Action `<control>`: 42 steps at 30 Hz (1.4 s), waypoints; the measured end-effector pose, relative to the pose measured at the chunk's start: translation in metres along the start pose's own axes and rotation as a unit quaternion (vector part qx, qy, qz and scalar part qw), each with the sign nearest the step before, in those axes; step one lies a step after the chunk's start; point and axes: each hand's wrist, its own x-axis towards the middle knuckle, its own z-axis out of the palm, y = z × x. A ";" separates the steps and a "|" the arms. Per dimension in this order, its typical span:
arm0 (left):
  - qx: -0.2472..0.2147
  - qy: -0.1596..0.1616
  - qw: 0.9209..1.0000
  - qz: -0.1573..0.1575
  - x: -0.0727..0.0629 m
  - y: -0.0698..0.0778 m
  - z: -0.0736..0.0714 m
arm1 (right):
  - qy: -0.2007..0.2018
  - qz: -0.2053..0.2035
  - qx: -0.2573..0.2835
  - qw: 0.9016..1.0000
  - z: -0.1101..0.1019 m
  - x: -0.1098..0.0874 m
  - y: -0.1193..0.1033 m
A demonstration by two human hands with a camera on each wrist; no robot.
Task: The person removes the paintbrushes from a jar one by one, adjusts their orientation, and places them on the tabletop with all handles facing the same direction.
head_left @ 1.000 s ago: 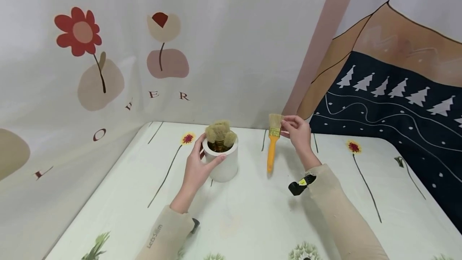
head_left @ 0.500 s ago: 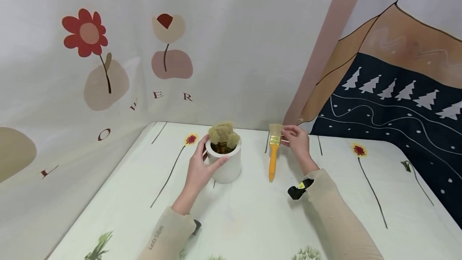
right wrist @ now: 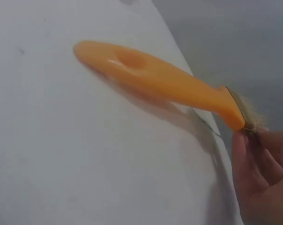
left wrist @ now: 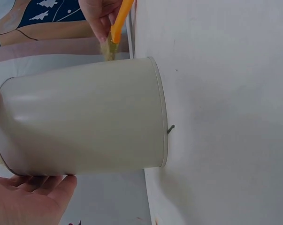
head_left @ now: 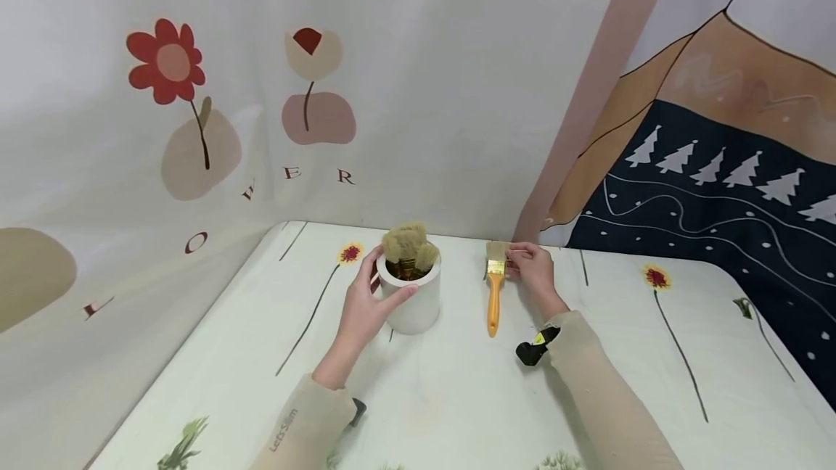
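My left hand (head_left: 366, 303) grips a white cylindrical pot (head_left: 414, 303) near its rim, with the thumb in front and fingers on the far left side. Several paintbrushes (head_left: 406, 244) stand in it, pale bristles up; their handles are hidden inside. To the right of the pot, my right hand (head_left: 532, 273) pinches another paintbrush (head_left: 493, 296) by its bristle end. Its orange handle (right wrist: 150, 72) points toward me, low over the table, with a shadow beneath in the right wrist view. In the left wrist view the pot's wall (left wrist: 85, 117) covers part of that brush's bristles.
The white table (head_left: 418, 383) carries printed flowers and stems. A pale curtain (head_left: 431, 93) with printed flowers and letters hangs behind its back edge, and a dark printed cloth (head_left: 705, 187) with white trees hangs at the right.
My right hand has lowered the paintbrush toward the table, beside the pot. The left hand keeps its grip on the pot; the whole head view has shifted slightly.
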 end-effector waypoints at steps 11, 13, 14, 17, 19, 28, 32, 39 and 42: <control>-0.002 -0.005 1.000 -0.003 0.000 0.000 0.000 | 0.000 0.020 -0.043 0.999 0.004 0.001 0.006; -0.002 -0.006 1.000 -0.004 0.000 -0.001 0.000 | -0.003 0.024 -0.050 0.998 0.003 0.000 0.006; -0.002 -0.007 1.000 -0.004 -0.001 -0.001 0.001 | -0.004 0.026 -0.054 0.998 0.002 -0.001 0.006; 0.000 -0.008 1.000 -0.003 -0.001 0.000 0.002 | -0.011 0.028 -0.056 0.998 -0.001 -0.003 0.006; 0.002 -0.009 1.000 -0.002 0.000 0.000 0.002 | -0.015 0.033 -0.052 0.998 -0.003 -0.005 0.005; 0.003 -0.010 1.000 -0.001 0.001 0.001 -0.001 | -0.025 0.062 -0.028 0.997 -0.008 -0.007 -0.001; 0.002 -0.011 1.000 -0.001 0.001 0.003 -0.003 | -0.034 0.064 -0.026 0.997 -0.006 -0.008 -0.003; 0.004 -0.007 1.000 -0.002 0.000 0.001 -0.002 | -0.050 0.058 -0.033 0.997 -0.004 -0.013 -0.003; 0.006 -0.008 1.000 -0.002 0.000 0.000 -0.002 | -0.056 0.050 -0.036 0.997 -0.005 -0.017 -0.007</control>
